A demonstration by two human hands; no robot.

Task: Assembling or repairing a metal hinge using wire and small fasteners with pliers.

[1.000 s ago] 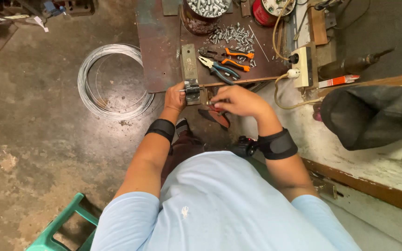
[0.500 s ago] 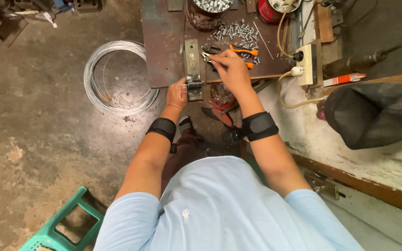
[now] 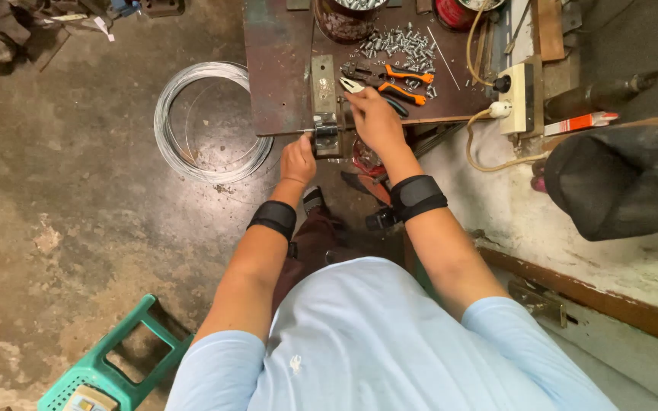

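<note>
There is only one view, from a camera worn on the person's head, looking almost straight down. It faces forward over the light blue shirt (image 3: 390, 342) that fills the bottom edge, closest to the lens. Both bare forearms run up the middle to the left hand (image 3: 298, 160) and right hand (image 3: 372, 118), at arm's length. Beyond them the dark brown metal work plate (image 3: 279, 68) meets the top edge. The stained concrete floor (image 3: 62, 198), farthest down, takes up the left half, and a pale worn ledge (image 3: 512, 213) crosses the right.
</note>
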